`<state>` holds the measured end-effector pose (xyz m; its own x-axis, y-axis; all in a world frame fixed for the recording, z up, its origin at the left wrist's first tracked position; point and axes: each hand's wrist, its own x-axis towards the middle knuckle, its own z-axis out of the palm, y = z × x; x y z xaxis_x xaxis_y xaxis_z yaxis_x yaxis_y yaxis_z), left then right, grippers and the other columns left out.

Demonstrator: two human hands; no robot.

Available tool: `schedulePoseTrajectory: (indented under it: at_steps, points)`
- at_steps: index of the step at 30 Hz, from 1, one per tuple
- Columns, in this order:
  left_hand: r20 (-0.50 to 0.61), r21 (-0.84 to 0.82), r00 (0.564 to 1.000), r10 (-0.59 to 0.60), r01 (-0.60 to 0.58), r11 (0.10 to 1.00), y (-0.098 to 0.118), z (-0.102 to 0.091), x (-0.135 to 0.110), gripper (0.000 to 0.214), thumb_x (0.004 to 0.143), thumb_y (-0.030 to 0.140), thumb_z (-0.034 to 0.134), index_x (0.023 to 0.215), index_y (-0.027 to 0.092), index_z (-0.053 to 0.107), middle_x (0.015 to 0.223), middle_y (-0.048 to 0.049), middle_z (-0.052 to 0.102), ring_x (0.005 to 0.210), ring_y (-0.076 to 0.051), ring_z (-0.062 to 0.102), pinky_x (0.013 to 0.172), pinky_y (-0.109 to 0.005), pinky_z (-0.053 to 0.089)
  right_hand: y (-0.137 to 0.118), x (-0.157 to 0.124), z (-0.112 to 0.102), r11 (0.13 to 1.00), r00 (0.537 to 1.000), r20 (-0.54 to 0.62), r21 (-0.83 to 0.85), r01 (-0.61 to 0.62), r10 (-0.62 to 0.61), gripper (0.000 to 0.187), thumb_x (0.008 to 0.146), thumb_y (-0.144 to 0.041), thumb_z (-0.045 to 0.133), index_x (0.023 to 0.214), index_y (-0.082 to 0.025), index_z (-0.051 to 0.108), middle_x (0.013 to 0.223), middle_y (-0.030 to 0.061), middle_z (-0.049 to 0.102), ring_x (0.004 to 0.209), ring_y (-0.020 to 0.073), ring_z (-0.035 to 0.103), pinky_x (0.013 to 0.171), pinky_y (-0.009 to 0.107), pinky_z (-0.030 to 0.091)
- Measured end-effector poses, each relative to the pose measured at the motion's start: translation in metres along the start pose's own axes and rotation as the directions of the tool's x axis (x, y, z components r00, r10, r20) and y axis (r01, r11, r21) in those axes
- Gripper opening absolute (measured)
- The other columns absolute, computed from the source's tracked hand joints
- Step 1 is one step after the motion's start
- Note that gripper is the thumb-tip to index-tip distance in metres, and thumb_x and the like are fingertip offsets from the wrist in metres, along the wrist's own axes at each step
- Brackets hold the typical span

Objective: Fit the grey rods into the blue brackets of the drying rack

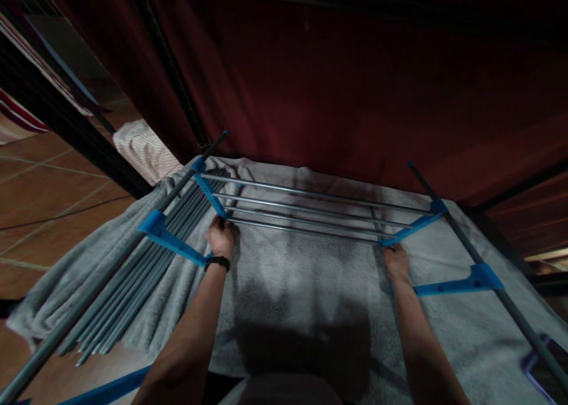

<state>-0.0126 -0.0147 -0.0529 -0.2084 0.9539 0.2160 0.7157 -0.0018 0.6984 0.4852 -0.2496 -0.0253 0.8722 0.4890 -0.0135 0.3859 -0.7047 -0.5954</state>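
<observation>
A partly assembled rack lies before me, with a long grey pole (pixel 128 257) at the left and another grey pole (pixel 462 235) at the right. Several thin metal rods (pixel 302 205) span the far blue plastic brackets. My left hand (pixel 220 237) is closed around the inner end of the far left bracket (pixel 212 196). The inner end of the far right bracket (pixel 412 230) is in my closed right hand (pixel 396 262). Closer to me, a left bracket (pixel 171 241) and a right bracket (pixel 457 285) carry no crossing rods. My fingertips are partly hidden.
Loose grey rods (pixel 133 292) lie in a bundle on the grey blanket (pixel 306 286) at the left. Another blue piece (pixel 110 387) shows at the bottom left. Dark red cloth (pixel 332 97) hangs behind the rack. A dark flat object (pixel 548 369) lies at the lower right.
</observation>
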Motion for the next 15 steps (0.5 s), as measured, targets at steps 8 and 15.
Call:
schedulePoseTrajectory:
  at_steps: [8, 15]
  points:
    - [-0.104, 0.026, 0.991, -0.088, 0.092, 0.995, 0.007, 0.006, -0.006, 0.033, 0.099, 0.026, 0.053, 0.125, 0.017, 0.070, 0.102, -0.0129, 0.078, 0.096, -0.026, 0.071, 0.081, -0.034, 0.049, -0.004, -0.003, -0.001, 0.991, 0.995, -0.023, -0.093, -0.095, 0.093, 0.030, 0.090, -0.031, 0.054, 0.106, -0.020, 0.077, 0.098, 0.0159, 0.080, 0.102, 0.0322, 0.075, 0.082, 0.036, 0.053]
    - [-0.067, 0.045, 0.995, -0.068, 0.071, 0.996, 0.011, 0.003, -0.011, 0.039, 0.099, 0.016, 0.047, 0.133, 0.013, 0.067, 0.114, -0.0168, 0.078, 0.104, -0.029, 0.073, 0.088, -0.037, 0.051, -0.002, -0.008, 0.004, 0.986, 0.996, -0.050, -0.144, -0.082, 0.076, 0.035, 0.089, -0.029, 0.054, 0.115, -0.020, 0.076, 0.092, 0.0140, 0.079, 0.097, 0.0305, 0.077, 0.080, 0.035, 0.054]
